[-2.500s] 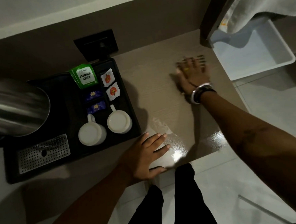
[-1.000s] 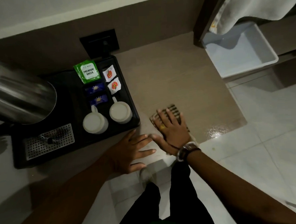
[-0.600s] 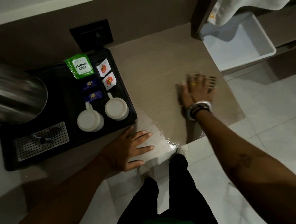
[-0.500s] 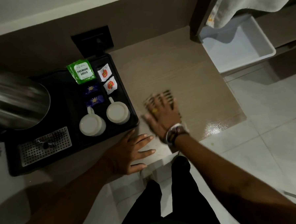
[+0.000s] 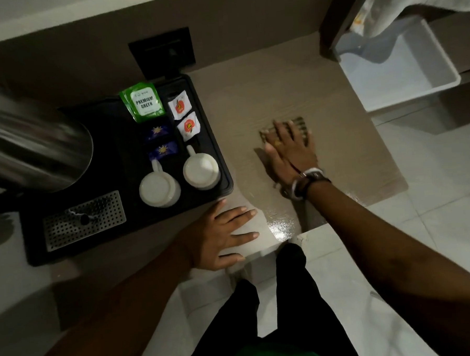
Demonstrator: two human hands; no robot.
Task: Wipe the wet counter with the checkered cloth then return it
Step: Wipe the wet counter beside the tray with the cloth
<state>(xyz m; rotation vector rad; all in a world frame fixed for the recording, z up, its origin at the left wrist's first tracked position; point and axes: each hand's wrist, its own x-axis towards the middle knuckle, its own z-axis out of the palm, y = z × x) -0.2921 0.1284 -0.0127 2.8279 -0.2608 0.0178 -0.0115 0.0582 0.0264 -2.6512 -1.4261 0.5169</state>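
The right hand [image 5: 288, 147] lies flat with fingers spread on the folded dark-and-pale checkered cloth [image 5: 298, 125], pressing it against the pale wood-grain counter [image 5: 264, 89]; only the cloth's far edge and corners show beyond the fingertips. The left hand [image 5: 226, 234] rests open, palm down, on the counter's near edge, just beside a shiny wet patch [image 5: 281, 224] and just in front of the black plastic tray [image 5: 119, 170] holding two white ceramic mugs [image 5: 200, 167].
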